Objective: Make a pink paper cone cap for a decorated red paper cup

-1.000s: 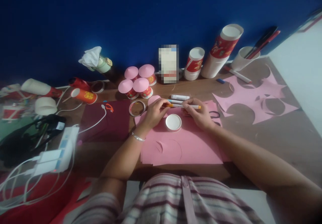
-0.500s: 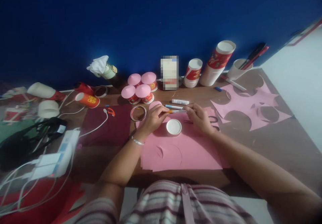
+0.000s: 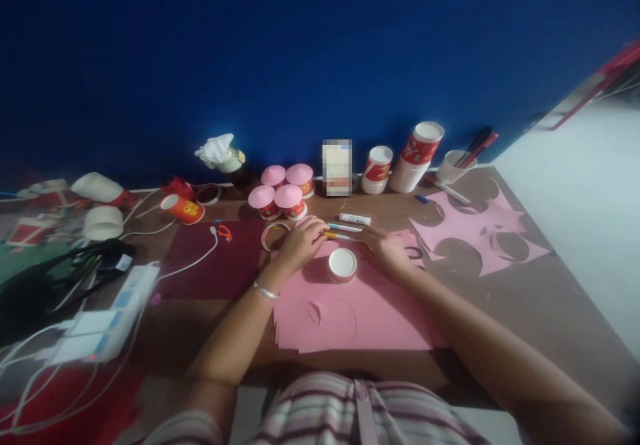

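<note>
A pen with an orange-yellow barrel (image 3: 336, 235) spans the gap between my two hands, low over the pink paper. My left hand (image 3: 303, 239) is closed with its fingertips at the orange end. At the pale end, the bent fingers of my right hand (image 3: 384, 250) close on the pen; their tips are partly hidden. Just beyond lie a blue-and-white pen (image 3: 345, 227) and a white glue stick (image 3: 355, 219). A paper cup (image 3: 343, 265) stands upside down between my wrists on stacked pink paper (image 3: 370, 325), which bears a drawn curve and a small curved cut.
Several red cups with pink cone tops (image 3: 289, 197) stand behind my left hand, near a tape roll (image 3: 275, 237). A phone (image 3: 337, 168), stacked cups (image 3: 416, 157) and a pen cup (image 3: 453, 168) line the wall. Cut pink scraps (image 3: 473, 231) lie right; a power strip (image 3: 125, 311) lies left.
The view has tilted and shifted slightly. My hands have lowered the orange-yellow pen toward the paper, close alongside the blue-and-white pen. My right hand has turned flatter.
</note>
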A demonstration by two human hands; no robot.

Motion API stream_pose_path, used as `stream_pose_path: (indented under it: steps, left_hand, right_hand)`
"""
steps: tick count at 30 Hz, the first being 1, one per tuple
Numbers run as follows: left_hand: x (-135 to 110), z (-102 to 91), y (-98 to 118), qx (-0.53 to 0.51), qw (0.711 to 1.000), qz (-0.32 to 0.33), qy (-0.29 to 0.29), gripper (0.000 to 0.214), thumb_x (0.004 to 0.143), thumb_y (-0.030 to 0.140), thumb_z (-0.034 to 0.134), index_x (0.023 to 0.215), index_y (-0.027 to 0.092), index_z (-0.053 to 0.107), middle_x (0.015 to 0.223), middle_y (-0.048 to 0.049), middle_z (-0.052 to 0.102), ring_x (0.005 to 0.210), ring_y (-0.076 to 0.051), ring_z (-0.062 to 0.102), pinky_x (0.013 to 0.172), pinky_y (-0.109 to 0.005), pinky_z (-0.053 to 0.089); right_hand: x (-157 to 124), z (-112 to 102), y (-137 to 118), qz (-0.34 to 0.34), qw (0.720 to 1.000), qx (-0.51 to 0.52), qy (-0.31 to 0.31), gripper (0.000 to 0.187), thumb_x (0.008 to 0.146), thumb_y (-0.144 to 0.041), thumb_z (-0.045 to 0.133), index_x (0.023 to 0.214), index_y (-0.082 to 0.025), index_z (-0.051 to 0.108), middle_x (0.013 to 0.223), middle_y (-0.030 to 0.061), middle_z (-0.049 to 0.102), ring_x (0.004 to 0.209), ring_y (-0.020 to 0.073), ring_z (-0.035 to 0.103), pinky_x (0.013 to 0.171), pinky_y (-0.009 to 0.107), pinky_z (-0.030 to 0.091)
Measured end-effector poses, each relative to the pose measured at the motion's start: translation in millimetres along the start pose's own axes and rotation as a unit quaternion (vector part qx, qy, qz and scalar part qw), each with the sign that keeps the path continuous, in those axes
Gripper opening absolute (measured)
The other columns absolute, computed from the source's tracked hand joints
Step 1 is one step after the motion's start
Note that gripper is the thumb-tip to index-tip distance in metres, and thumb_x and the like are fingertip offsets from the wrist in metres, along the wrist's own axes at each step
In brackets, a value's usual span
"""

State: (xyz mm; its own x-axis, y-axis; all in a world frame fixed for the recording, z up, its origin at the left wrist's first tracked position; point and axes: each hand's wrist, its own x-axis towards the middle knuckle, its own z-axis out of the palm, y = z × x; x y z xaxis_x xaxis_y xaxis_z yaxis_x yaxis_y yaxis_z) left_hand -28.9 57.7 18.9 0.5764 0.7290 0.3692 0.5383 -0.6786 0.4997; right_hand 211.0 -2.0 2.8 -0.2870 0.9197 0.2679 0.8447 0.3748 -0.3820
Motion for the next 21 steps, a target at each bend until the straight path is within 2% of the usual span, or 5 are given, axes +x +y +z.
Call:
stream_pose_path:
  steps: [5,11,14,18,21]
  left_hand:
    - [-22,-24.2,-3,0.054,0.998,-0.007,-0.023,0.013,0.097,0.020,0.056,0.100,0.019,0.069,0.101,-0.0082,0.074,0.096,-0.021,0.070,0.090,-0.037,0.055]
    - [-54,-37.6,2,0.095,0.992,-0.064,-0.053,0.017,0.099,0.027,0.055,0.106,0.019,0.070,0.108,-0.0082,0.074,0.093,-0.021,0.070,0.078,-0.032,0.055]
    - [-68,-41.0,1,0.123,0.988,-0.084,-0.029,0.015,0.098,0.024,0.057,0.105,0.020,0.070,0.105,-0.0061,0.075,0.090,-0.019,0.070,0.073,-0.029,0.053]
    - [-81,-51.5,-10,0.149,0.981,-0.117,0.039,0.008,0.094,0.020,0.063,0.097,0.020,0.069,0.102,-0.0067,0.072,0.099,-0.021,0.068,0.084,-0.031,0.054]
    - [-86,-60.5,-23,0.167,0.970,-0.164,0.064,0.013,0.091,0.018,0.066,0.104,0.019,0.069,0.105,-0.0078,0.070,0.100,-0.022,0.067,0.086,-0.032,0.054]
  right_hand:
    - [0,-3,-3,-0.018,0.992,-0.120,-0.036,0.022,0.093,-0.008,0.052,0.092,-0.015,0.073,0.090,0.0128,0.070,0.082,0.0243,0.061,0.063,0.033,0.039]
    - [7,-3,0,-0.042,0.981,-0.185,-0.051,0.021,0.095,-0.009,0.052,0.085,-0.014,0.070,0.092,0.0137,0.068,0.086,0.0246,0.056,0.070,0.035,0.036]
    - [8,-4,2,-0.055,0.976,-0.206,-0.050,0.022,0.096,-0.012,0.052,0.086,-0.014,0.071,0.093,0.0128,0.067,0.086,0.0238,0.055,0.071,0.035,0.035]
    - [6,-4,2,-0.068,0.972,-0.222,-0.041,0.023,0.097,-0.013,0.051,0.085,-0.015,0.072,0.090,0.0118,0.067,0.084,0.0228,0.055,0.071,0.034,0.034]
    - [7,-2,2,-0.082,0.970,-0.225,-0.037,0.024,0.096,-0.011,0.051,0.085,-0.015,0.072,0.088,0.0115,0.067,0.082,0.0220,0.055,0.070,0.034,0.033]
